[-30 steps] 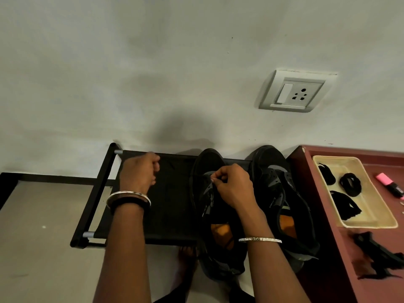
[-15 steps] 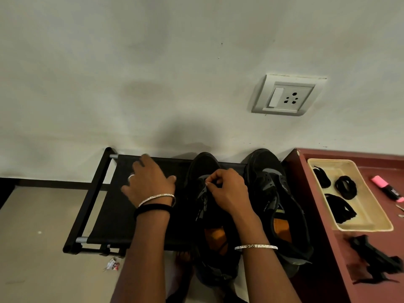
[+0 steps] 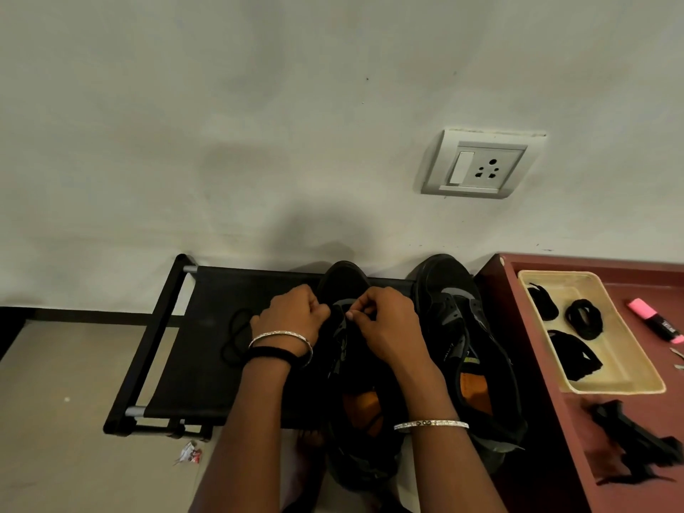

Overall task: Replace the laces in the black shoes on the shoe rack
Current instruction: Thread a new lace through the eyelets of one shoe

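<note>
Left hand [image 3: 292,316], back from the bare cloth of the black fabric shoe rack [image 3: 163,327], curls onto the left black mesh trainer [image 3: 344,279] standing on it. Right hand [image 3: 385,327] pinches its upper at the eyelets; lace in pinch unclear. Thin black lace [image 3: 235,338] now lies loose at left, so the old one is probably out.

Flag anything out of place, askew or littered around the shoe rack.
A crumpled wrapper scrap lies on the floor by the front left leg of the shoe rack: litter. A loose black lace lies looped on the rack's shelf beside the left hand. The handled shoe and the other shoe both overhang its front edge.
</note>
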